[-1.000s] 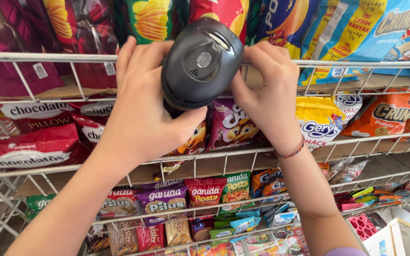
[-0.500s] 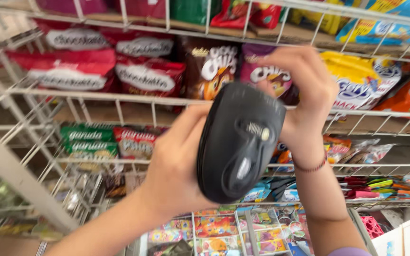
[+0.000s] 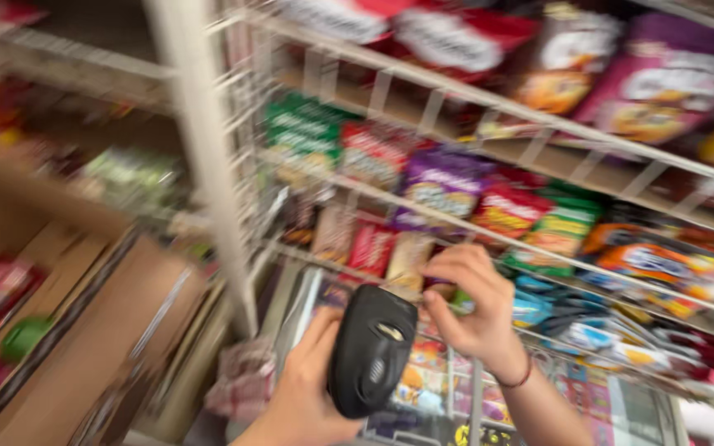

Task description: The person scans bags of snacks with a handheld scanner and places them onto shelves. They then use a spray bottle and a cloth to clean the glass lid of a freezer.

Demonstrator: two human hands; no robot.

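White wire shelves (image 3: 473, 99) packed with bright red, purple and green snack bags filled the blurred background, with a white upright post (image 3: 208, 165) and brown cardboard boxes (image 3: 84, 330) to the left. Low in view, the left hand (image 3: 307, 388) was wrapped around a black oval plastic handheld scanner (image 3: 371, 351), held upright before the lower shelves. Just beside it, the right hand (image 3: 473, 306), a thin red band at its wrist, had its fingers curled loosely together near the scanner's top, gripping nothing that showed.

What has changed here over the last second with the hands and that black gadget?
The black handheld scanner has come down from the upper snack shelves to the lower rows of the white wire rack. The right hand, which touched it a second ago, has let go and now reaches beside it. The left hand still grips the scanner.
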